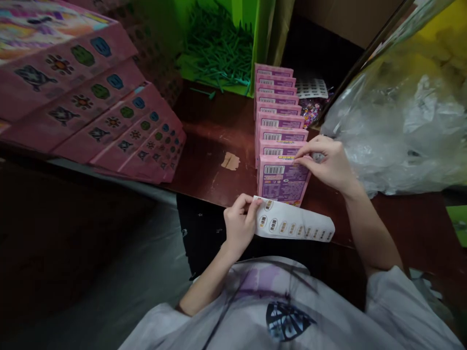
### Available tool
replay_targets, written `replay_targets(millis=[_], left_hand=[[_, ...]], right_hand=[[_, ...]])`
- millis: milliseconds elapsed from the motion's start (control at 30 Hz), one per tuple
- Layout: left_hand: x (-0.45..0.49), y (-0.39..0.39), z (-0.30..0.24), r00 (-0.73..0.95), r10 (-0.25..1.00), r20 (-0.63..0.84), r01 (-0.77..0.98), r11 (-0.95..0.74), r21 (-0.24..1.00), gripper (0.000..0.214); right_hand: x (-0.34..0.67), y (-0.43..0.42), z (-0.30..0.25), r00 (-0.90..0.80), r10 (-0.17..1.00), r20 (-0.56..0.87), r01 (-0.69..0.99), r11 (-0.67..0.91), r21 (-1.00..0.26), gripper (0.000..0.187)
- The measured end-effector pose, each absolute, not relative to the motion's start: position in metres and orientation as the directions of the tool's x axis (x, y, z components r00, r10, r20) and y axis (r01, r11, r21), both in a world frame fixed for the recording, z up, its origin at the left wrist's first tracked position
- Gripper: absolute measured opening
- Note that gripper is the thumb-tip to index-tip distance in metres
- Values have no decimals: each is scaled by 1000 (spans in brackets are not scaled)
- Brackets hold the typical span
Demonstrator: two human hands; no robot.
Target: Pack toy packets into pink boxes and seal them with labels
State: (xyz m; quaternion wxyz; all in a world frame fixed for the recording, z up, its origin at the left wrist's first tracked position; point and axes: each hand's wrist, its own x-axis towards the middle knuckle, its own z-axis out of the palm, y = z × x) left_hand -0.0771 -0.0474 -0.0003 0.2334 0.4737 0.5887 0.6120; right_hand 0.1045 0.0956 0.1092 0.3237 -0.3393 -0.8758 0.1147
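Note:
My left hand [241,221] pinches the left end of a white sticker sheet [295,226] with oval printed labels, held low in front of a row of boxes. At the near end of that row stands a small pink and purple box [282,182], a barcode on its face. The thumb and forefinger of my right hand [326,160] are pressed together at this box's top right edge; whatever lies between them is too small to make out. Behind it, several matching boxes [279,102] stand upright, one behind another.
Large pink boxes [91,107] are stacked at the left. A bright green bin [257,43] holds green plastic pieces [219,46]. Clear plastic bags [408,131] bulge at the right. A torn tan scrap [230,161] lies on the dark red table [207,146].

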Motion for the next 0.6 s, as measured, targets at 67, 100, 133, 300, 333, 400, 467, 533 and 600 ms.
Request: replay_targets(millis=[67, 100, 133, 300, 333, 400, 467, 533, 600], left_hand=[[-75, -46, 0, -444, 841, 309, 285, -194, 939, 32], [-75, -45, 0, -447, 840, 308, 290, -190, 938, 32], [-75, -44, -1, -451, 838, 307, 292, -187, 938, 32], [-75, -40, -4, -470, 821, 324, 300, -197, 933, 33], [-75, -39, -6, -469, 816, 337, 304, -210, 929, 33], [-73, -37, -7, -463, 805, 370, 315, -240, 918, 32], [-71, -36, -8, -452, 798, 399, 320, -272, 907, 31], [-68, -35, -8, -439, 797, 415, 315, -295, 902, 32], [-65, -34, -7, -435, 805, 404, 299, -294, 908, 33]], right_hand=[[101, 102, 102, -609, 645, 462, 522, 764, -378, 8], [101, 104, 98, -624, 631, 460, 532, 775, -341, 8], [101, 105, 94, -631, 621, 465, 551, 781, -294, 6], [103, 81, 89, -566, 526, 635, 625, 776, -86, 56], [102, 71, 88, -564, 494, 662, 589, 802, -97, 53], [99, 52, 85, -600, 466, 651, 466, 864, -189, 35], [95, 38, 78, -656, 476, 586, 356, 880, -316, 20], [92, 33, 68, -664, 476, 577, 307, 877, -370, 9], [91, 32, 60, -652, 440, 617, 288, 897, -336, 5]])
